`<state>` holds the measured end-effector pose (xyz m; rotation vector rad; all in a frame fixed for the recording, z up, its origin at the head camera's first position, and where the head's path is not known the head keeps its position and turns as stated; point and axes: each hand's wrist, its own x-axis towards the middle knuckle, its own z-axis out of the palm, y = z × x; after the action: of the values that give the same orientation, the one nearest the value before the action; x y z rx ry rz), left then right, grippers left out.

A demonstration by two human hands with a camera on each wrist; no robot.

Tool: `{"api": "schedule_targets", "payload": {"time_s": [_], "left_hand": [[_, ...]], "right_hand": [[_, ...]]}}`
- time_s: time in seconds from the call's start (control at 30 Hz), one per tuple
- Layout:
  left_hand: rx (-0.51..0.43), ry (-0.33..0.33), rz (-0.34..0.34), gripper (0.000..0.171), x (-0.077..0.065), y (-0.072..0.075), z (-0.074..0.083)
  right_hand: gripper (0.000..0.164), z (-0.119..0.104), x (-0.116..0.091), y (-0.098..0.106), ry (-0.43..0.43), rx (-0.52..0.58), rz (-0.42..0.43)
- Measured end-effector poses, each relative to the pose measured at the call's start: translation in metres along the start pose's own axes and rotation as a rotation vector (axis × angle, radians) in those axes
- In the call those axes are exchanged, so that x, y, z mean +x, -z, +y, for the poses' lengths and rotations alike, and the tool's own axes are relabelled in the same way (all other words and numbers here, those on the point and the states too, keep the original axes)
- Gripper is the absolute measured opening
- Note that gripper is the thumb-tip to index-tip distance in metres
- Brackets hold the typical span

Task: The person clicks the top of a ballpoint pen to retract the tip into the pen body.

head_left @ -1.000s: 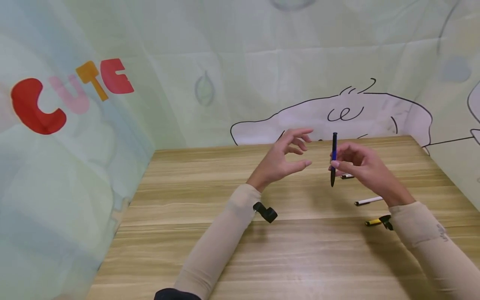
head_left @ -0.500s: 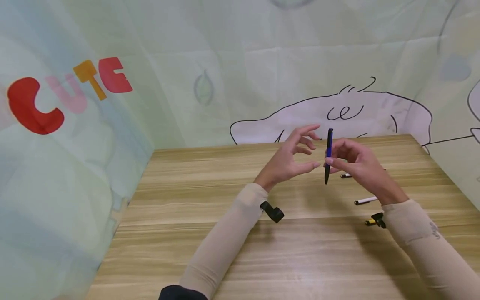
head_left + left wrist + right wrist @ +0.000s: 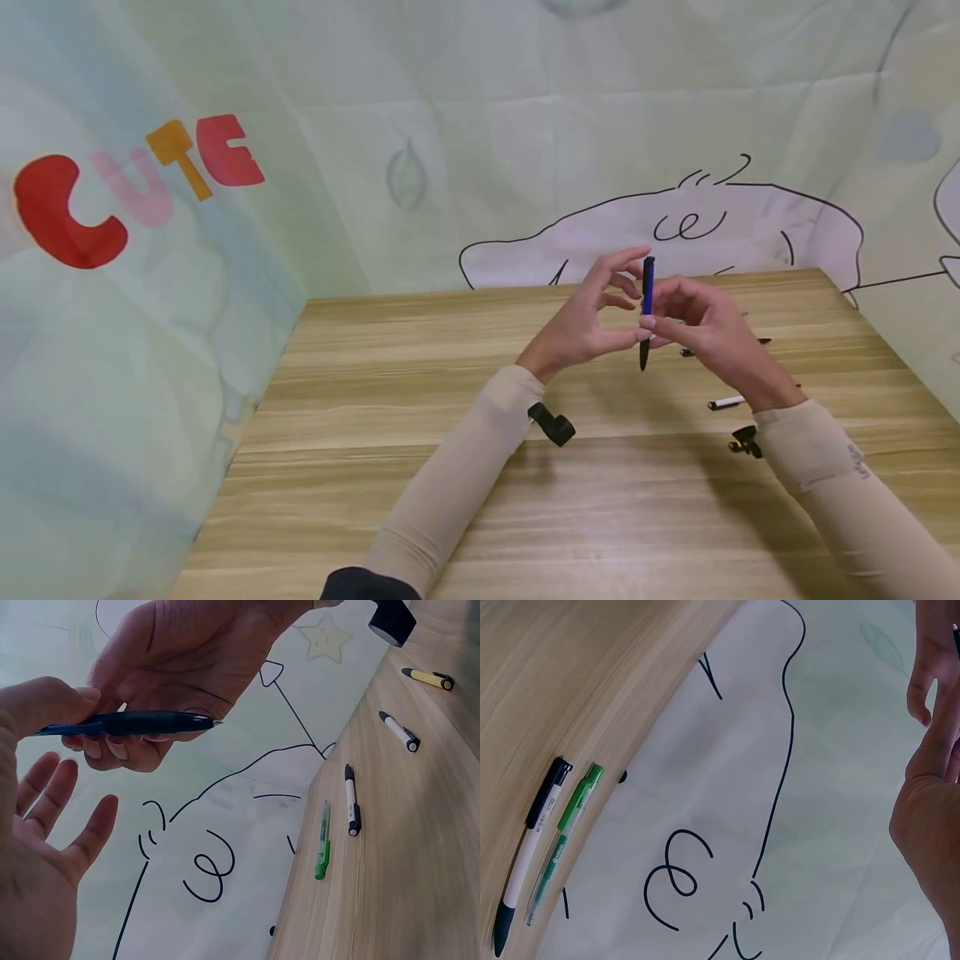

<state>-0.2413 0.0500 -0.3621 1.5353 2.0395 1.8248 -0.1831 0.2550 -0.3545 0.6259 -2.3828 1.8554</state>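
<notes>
Between thumb and fingertips, my right hand (image 3: 716, 333) pinches a blue and black ballpoint pen (image 3: 648, 287), held upright above the far part of the table. My left hand (image 3: 573, 325) is raised beside it, fingers spread and gently bent. In the left wrist view, the left thumb lies along the barrel of the pen (image 3: 154, 722), while the left fingers stay apart from it. The metal tip points toward the right hand's wrist side in that view. Only a bit of the pen shows at the edge of the right wrist view, by the right hand (image 3: 930, 802).
On the wooden table (image 3: 420, 400) lie a green pen (image 3: 322, 840), two white-and-black pens, one nearer the green pen (image 3: 352, 802) and one farther (image 3: 400, 731), and a yellow pen (image 3: 427, 677). A printed curtain (image 3: 450, 150) stands behind and at the left.
My right hand has carried the pen leftward, and my left hand has moved right to meet it. The gap between them has closed, with the left thumb now at the pen.
</notes>
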Motion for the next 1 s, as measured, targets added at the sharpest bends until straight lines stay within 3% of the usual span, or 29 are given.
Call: {"api": "schedule_targets", "payload": {"time_s": [0.27, 0.57, 1.0], "left_hand": [[0.011, 0.009, -0.008, 0.089, -0.002, -0.001, 0.012], [0.004, -0.011, -0.015, 0.098, -0.002, -0.001, -0.004], [0.011, -0.015, -0.029, 0.099, -0.002, -0.002, -0.005]], "right_hand": [[0.026, 0.000, 0.000, -0.003, -0.004, 0.001, 0.029], [0.027, -0.002, 0.001, -0.006, -0.001, 0.051, 0.054], [0.027, -0.001, 0.001, -0.008, 0.042, 0.118, 0.072]]}}
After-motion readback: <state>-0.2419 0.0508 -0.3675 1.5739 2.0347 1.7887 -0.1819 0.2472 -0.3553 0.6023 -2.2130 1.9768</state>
